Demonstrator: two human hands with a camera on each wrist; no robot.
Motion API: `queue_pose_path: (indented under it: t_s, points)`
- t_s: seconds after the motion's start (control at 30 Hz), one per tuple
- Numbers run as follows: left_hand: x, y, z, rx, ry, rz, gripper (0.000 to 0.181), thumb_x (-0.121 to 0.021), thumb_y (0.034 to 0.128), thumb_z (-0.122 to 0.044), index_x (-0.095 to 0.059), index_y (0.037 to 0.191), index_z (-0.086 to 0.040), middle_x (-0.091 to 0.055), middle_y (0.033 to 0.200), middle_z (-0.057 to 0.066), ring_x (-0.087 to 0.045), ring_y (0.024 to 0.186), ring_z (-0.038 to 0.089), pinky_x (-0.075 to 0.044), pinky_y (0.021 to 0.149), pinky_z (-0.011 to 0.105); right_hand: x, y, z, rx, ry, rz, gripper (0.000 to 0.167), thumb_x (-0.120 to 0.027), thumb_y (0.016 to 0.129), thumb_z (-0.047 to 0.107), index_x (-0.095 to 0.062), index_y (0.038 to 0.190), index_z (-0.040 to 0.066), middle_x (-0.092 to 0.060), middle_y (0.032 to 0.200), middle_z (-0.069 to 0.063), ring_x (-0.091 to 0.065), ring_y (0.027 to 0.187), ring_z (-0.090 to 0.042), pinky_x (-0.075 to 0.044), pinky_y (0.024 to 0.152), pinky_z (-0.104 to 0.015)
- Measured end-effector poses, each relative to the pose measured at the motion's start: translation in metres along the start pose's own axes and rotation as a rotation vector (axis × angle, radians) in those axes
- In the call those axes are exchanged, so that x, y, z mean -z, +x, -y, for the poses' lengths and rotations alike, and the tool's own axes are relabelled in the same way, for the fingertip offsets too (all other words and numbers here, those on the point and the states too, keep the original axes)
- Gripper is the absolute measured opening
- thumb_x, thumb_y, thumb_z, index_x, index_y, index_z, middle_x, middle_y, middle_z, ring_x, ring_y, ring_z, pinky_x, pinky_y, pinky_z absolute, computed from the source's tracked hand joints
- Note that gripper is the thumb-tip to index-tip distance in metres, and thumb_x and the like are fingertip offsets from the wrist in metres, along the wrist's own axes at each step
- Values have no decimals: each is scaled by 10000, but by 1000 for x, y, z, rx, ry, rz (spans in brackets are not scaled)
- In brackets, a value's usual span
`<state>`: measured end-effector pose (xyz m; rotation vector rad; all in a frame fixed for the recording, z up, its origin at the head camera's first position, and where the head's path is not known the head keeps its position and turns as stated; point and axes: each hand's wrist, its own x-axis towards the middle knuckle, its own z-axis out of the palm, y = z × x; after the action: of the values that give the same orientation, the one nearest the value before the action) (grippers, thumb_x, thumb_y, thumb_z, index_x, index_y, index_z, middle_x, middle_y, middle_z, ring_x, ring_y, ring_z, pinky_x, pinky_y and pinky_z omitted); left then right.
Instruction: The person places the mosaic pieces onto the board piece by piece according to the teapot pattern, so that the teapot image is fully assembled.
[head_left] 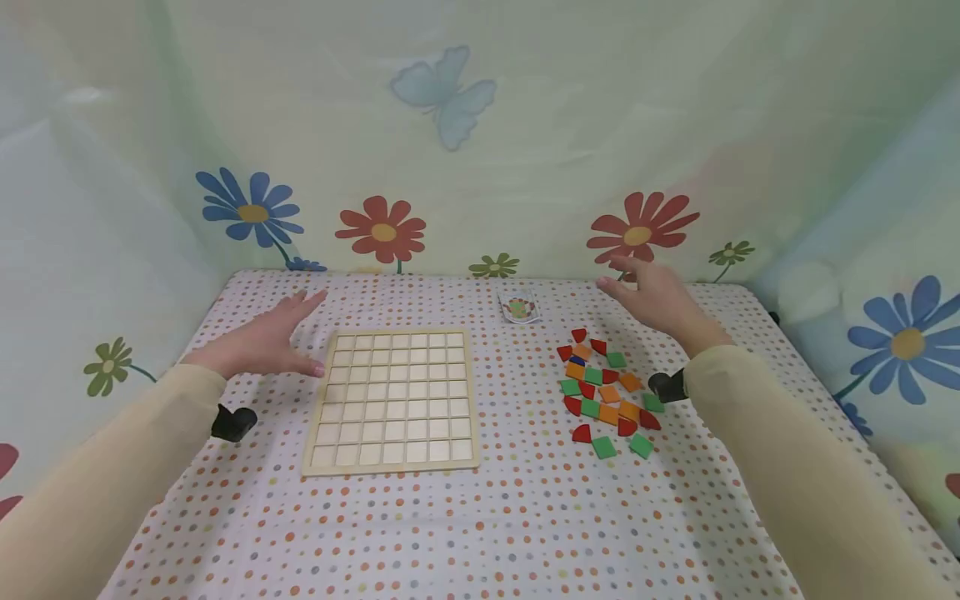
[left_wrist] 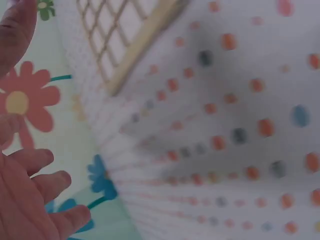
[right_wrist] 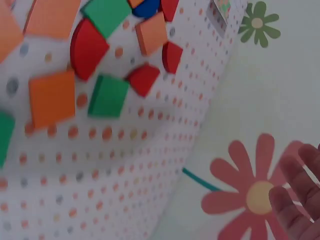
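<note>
My left hand (head_left: 262, 340) hovers by the left side of a square wooden grid board (head_left: 475, 400), fingers spread and holding nothing. Its shallow square cells hold no pieces. In the left wrist view the fingers (left_wrist: 52, 187) are apart, with a corner of the board above. My right hand (head_left: 656, 302) is raised over the far right of the table, nothing in it. Nearer the front lie loose flat pieces: green squares (head_left: 603, 447), orange squares (head_left: 608, 414), red quarter-circles (head_left: 648, 420) and a blue piece (head_left: 577, 361). The right wrist view shows the fingers (right_wrist: 295, 200) well away from the pieces.
At the back middle of the table lies a small card (head_left: 519, 307) with a coloured pattern, seemingly in clear wrapping. A dotted cloth (head_left: 375, 533) covers the table. Behind it hangs a backdrop (head_left: 540, 133) printed with flowers and a butterfly.
</note>
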<state>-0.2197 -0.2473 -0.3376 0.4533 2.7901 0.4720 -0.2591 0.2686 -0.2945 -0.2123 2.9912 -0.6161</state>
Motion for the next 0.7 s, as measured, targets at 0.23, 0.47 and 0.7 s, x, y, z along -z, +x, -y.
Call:
queue_pose_path:
  t_s: [0.23, 0.47, 0.7]
  points:
    - [-41, -2, 18, 4, -123, 82, 1231, -910, 748, -372, -132, 1633, -16, -44, 1663, 364, -71, 1525, 581, -187, 1192, 733, -33, 16, 4, 2, 136, 8, 654, -507, 1077, 384, -338, 1575, -4, -475, 1524, -282, -475, 1385, -458, -447, 1113, -609]
    - [-52, -4, 21, 15, -111, 100, 1212, -922, 722, -369, -194, 1620, -5, -69, 1655, 371, -79, 1511, 599, -177, 1182, 751, -60, 34, 13, -23, 178, 55, 603, -474, 1092, 358, -373, 1560, -8, -491, 1514, -274, -485, 1390, -443, -449, 1125, -579]
    - [-52, -4, 19, 14, -96, 158, 1219, -922, 718, -382, -193, 1627, -23, -29, 1672, 341, -13, 1518, 597, -157, 1163, 784, -81, 50, 20, -88, 198, 89, 569, -463, 1095, 353, -420, 1540, 1, -483, 1528, -256, -479, 1388, -415, -436, 1143, -549]
